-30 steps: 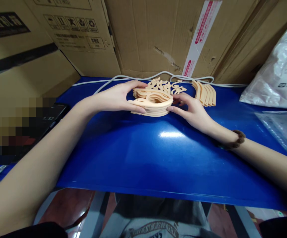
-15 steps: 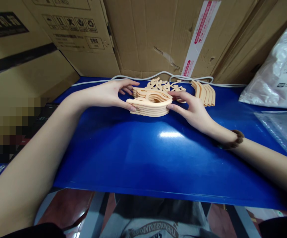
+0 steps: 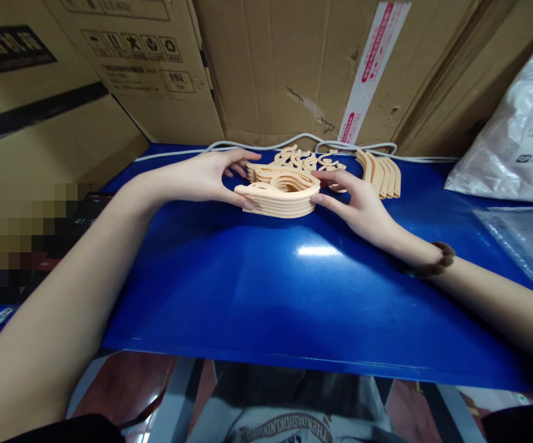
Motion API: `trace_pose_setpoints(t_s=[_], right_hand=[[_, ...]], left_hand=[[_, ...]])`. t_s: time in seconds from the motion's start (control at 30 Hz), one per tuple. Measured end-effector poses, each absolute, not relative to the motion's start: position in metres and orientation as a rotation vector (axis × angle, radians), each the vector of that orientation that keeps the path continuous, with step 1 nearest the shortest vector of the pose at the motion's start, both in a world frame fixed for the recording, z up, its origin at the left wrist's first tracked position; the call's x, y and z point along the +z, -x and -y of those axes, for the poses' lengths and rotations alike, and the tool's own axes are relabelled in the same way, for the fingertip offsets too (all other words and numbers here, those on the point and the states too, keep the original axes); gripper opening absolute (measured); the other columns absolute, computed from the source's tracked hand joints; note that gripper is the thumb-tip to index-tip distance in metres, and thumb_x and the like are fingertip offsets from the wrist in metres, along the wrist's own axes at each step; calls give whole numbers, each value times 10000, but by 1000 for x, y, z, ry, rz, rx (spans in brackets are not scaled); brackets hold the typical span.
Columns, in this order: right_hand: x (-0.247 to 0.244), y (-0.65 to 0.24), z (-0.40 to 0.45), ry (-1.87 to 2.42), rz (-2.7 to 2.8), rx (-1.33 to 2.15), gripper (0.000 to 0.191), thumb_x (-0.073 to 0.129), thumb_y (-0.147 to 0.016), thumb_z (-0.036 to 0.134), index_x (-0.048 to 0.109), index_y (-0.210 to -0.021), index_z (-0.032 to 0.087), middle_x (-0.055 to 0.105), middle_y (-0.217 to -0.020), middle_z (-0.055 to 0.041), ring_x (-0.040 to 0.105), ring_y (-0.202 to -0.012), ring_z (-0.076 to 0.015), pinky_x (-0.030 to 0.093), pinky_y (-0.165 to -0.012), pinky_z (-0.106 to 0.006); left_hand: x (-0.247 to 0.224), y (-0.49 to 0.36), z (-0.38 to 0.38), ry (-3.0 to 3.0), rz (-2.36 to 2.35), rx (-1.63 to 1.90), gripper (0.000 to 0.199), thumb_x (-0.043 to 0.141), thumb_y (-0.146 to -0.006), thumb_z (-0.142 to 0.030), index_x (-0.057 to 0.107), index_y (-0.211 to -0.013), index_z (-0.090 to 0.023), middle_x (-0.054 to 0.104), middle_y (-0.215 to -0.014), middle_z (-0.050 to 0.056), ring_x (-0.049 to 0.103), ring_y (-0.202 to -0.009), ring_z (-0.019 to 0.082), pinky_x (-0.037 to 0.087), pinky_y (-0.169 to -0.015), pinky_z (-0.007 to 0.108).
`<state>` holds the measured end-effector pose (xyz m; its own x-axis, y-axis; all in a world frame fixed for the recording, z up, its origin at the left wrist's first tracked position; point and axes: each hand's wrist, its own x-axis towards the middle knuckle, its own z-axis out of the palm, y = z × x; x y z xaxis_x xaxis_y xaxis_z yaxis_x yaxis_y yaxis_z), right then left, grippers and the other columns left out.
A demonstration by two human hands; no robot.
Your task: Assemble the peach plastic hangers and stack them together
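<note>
A stack of beige curved plastic pieces, looking like hanger arms with an oval opening in the middle, sits on the blue table between my hands. My left hand is at its left end, thumb against the front side and fingers curved round toward the back. At the right end, my right hand has its thumb on the front corner and forefinger on the upper rear edge. Behind the stack lies a loose heap of beige hook-shaped pieces, partly hidden. Right of it are several more curved arm pieces lined up together.
Cardboard boxes wall off the back and left of the blue table. A white cable runs along the rear edge. On the right lie a white plastic parcel bag and a clear plastic bag.
Almost nothing differs; both hands stay at the two ends of the stack. The whole view has shifted very slightly.
</note>
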<state>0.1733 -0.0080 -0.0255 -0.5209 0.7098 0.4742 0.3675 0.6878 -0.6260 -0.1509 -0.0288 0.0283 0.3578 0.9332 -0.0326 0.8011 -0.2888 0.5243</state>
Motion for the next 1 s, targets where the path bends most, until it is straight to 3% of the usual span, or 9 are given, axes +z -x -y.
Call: trace_pose_setpoints(t_s=[0.47,0.57,0.7,0.8,1.0], right_hand=[[-24,-174,9,889,2155,642,603,752,-972,611,730,-1430,220,762,-1450,-127,723,-1266,-312,561,-1144,-538],[-25,-174,9,911,2155,656,627,782,-945,604,717,-1441,227,770,-1431,-129,728,-1254,-325,562,-1134,-562],[-29,-175,6,919,2172,687,710,835,-891,593,683,-1474,217,770,-1425,-144,725,-1279,-347,568,-1108,-574],[-32,-174,4,923,2188,695,747,837,-881,603,663,-1487,202,783,-1394,-154,739,-1245,-350,570,-1097,-582],[-34,-174,3,967,2196,658,762,821,-876,610,671,-1473,161,805,-1290,-155,763,-1144,-332,595,-1053,-538]], left_hand=[[30,150,31,-2201,-1492,374,1211,845,-726,-759,429,-1699,-170,612,-1631,135,635,-1397,403,475,-1268,521],[27,152,30,-2188,-1503,341,1299,874,-691,-764,346,-1743,-215,612,-1632,133,616,-1439,410,468,-1271,519],[23,154,29,-2177,-1507,288,1449,878,-662,-771,195,-1787,-164,613,-1622,173,603,-1460,428,440,-1289,556],[21,154,28,-2180,-1487,293,1489,883,-667,-754,126,-1797,-149,569,-1669,173,579,-1494,422,414,-1313,537],[18,153,24,-2217,-1491,270,1460,878,-682,-714,140,-1795,-123,421,-1778,188,516,-1570,411,365,-1353,499]])
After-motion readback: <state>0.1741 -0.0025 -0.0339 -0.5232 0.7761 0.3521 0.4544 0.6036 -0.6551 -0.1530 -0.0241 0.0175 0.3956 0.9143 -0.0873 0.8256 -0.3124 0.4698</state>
